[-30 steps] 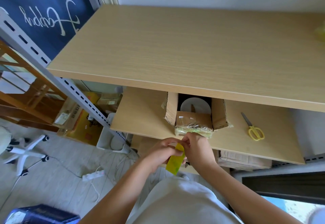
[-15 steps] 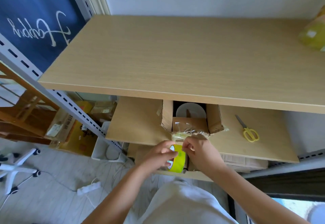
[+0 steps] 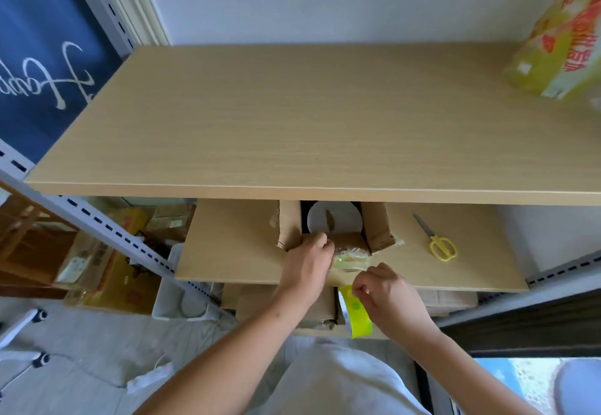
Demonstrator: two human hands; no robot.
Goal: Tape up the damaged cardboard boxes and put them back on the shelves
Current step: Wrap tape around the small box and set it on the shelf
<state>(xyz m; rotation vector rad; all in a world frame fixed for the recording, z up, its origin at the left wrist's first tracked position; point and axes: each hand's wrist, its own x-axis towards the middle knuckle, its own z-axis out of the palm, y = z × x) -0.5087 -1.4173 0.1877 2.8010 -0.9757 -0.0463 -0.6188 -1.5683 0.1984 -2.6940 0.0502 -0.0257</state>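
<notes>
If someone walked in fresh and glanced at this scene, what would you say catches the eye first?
Most likely the bright yellow tape roll gripped by the right hand at the front edge of the lower shelf, while the left hand presses on the open cardboard box there. Next, the yellow-handled scissors lying right of the box, and the wide bare upper shelf above.

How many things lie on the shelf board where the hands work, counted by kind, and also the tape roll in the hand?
Cardboard box, open: 1
Scissors, yellow handles: 1
Tape roll, yellow-green, held by the right hand: 1
Total: 3
</notes>
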